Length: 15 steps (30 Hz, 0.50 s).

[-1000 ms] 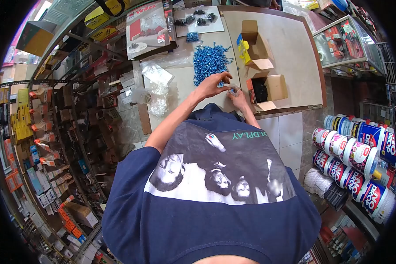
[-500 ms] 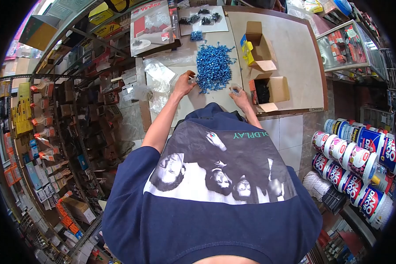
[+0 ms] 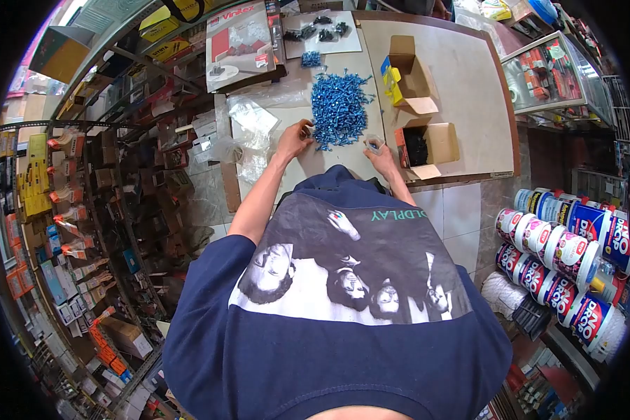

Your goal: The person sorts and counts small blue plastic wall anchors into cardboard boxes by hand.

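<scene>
A dense heap of blue screws (image 3: 339,110) lies on the tabletop in front of me. At its lower left edge is my left hand (image 3: 294,140), fingers curled inward and the tips against the outer screws. What they pinch, if anything, is too small to make out. My right hand (image 3: 383,161) is closed around a small clear plastic bag (image 3: 374,145), held just right of the heap's lower end. Beyond the heap sits a small packed bundle of blue screws (image 3: 311,59). Clear plastic bags (image 3: 253,119) lie left of the heap.
Two open cardboard boxes stand on the right: a yellow-sided box (image 3: 414,80) and a box with black contents (image 3: 427,148). A Vinilex carton (image 3: 243,45) and a white sheet bearing black clusters (image 3: 329,35) are at the back. Shelves (image 3: 112,182) and paint tubs (image 3: 560,245) flank me.
My left hand has shifted slightly down, its fingers now more closed at the heap's edge. The right hand with its plastic bag has hardly moved.
</scene>
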Each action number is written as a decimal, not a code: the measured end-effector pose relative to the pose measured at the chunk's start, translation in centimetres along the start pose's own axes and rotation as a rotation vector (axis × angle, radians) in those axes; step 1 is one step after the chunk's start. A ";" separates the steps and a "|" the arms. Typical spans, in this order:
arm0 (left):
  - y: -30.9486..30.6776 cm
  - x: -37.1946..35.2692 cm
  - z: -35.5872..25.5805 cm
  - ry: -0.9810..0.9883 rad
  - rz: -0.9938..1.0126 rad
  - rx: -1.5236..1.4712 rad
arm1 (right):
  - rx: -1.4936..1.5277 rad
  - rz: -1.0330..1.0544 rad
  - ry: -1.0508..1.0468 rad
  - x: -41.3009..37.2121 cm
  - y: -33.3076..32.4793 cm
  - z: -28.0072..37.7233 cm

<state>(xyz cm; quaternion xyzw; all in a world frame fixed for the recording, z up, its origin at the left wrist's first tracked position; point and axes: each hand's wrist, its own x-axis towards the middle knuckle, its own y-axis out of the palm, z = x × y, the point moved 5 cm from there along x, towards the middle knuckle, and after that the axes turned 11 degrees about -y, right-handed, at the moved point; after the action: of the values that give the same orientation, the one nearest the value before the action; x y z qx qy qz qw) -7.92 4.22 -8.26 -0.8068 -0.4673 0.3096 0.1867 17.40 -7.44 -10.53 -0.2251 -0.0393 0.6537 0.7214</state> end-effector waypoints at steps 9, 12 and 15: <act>-1.3 -0.3 -5.7 0.022 -0.069 -0.217 | -0.013 -0.014 -0.043 0.2 0.0 -0.1; -0.1 -0.2 -12.1 0.273 0.019 -0.266 | -0.006 0.018 0.008 0.1 0.0 -0.1; 2.6 0.2 -15.1 0.289 0.211 -0.167 | 0.013 -0.047 -0.035 0.1 0.1 -0.6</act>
<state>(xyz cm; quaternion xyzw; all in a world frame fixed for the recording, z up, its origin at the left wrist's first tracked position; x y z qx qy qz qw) 3.97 2.89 1.28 -0.9001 -0.3726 0.1685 0.1506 17.50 -7.48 -11.16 -0.2079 -0.0529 0.6408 0.7372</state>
